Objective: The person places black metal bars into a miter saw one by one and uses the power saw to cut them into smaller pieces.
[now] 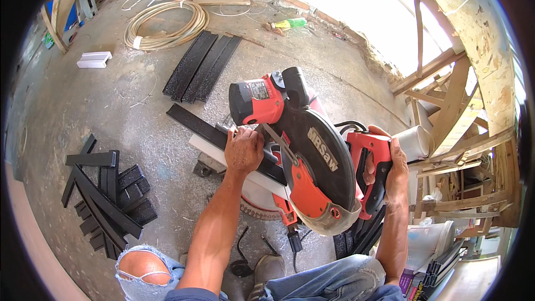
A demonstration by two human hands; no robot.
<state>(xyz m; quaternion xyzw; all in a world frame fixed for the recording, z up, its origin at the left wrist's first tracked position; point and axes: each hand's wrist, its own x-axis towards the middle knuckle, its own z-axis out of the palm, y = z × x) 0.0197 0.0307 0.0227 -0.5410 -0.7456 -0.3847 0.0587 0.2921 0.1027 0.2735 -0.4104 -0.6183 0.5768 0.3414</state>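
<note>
A red and black miter saw stands on the floor in front of me. My right hand is wrapped round its red and black handle. Across the saw's base lies a black profile bar, its right part running under the blade guard. My left hand presses on this bar with curled fingers, left of the blade guard. A white strip lies along the bar's near side. The blade's contact with the bar is hidden by the guard.
Cut black pieces are heaped at the left. Longer black bars lie beyond the saw, near a coiled hose. A white block sits far left, a green bottle at the back. Wooden framing fills the right.
</note>
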